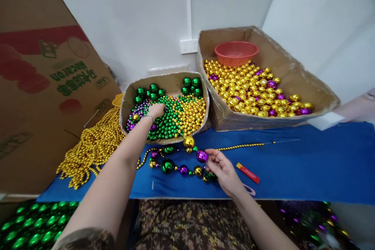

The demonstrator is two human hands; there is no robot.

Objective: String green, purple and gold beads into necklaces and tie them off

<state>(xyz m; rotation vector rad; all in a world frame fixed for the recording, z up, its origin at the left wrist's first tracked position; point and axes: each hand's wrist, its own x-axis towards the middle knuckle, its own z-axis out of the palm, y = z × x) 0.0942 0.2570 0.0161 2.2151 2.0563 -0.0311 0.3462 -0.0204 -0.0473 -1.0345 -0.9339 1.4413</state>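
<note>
My left hand (157, 110) reaches down into the middle cardboard box (125, 105), over small green beads (168, 119). Its fingers look curled together, but whatever is in them is hidden. Around it lie small purple beads (137, 111), small gold beads (191, 111) and large green balls (153, 87). Above the blue table, my right hand (224, 172) pinches a bead string beside a shiny purple ball (202, 156). A gold ball (189, 141) sits on that string near the box's front rim. The rest of the green, purple and gold bead strand (166, 166) curves across the cloth.
A larger box (272, 125) at right holds gold and purple balls and a red basin (236, 52). Gold bead strands (96, 144) pile up at left beside a tall carton (35, 86). A red-and-yellow box cutter (248, 173) and pink-handled tool (250, 190) lie on the blue cloth (307, 168).
</note>
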